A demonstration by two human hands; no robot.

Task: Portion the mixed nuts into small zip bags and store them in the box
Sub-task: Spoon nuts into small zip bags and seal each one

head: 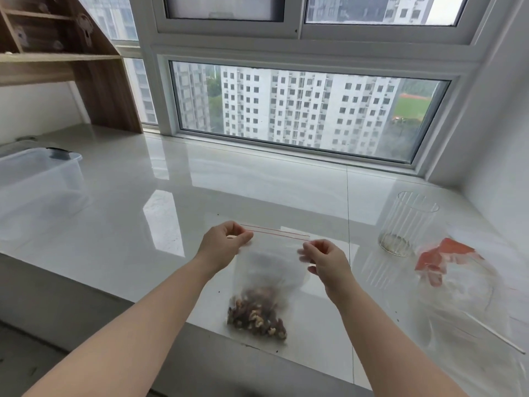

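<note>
The left hand (pixel 221 244) and the right hand (pixel 323 257) are each pinching a top corner of the zip bag (pixel 267 270), holding it upright above the pale surface (pixel 160 202). Mixed nuts (pixel 256 318) are sitting in its bottom. A clear box (pixel 40 179) is standing well apart at far left, and a ribbed glass (pixel 406 224) is standing near on the right.

Left of the zip bag (pixel 267 270), your clear box (pixel 37 179) is cut by the frame edge, your right hand (pixel 326 260) blurs at its fingertips, and the bag's cloudy film obscures the upper nuts (pixel 257 313)
</note>
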